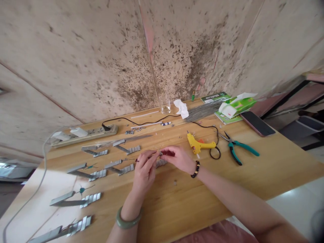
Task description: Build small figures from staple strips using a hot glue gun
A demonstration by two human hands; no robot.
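Observation:
Over the middle of the wooden table (182, 202), my left hand (144, 168) and my right hand (177, 158) meet at the fingertips. Both are closed in a pinch around a small grey piece (160, 153), mostly hidden by the fingers. Under my right fingers a grey ridged strip (161, 163) lies on the wood. To the left stand several grey folded, Z-shaped pieces with ridged ends, among them one close to my left hand (126, 168) and one at the front (79, 225). Two of them have small teal bits with thin wires beside them.
A yellow glue gun (199, 144) with a black cable and teal-handled pliers (236, 146) lie to the right. Behind them are a phone (257, 123), a tissue pack (238, 106), a bundle of grey wires (205, 110) and a glass (165, 106). A power strip (88, 135) sits back left.

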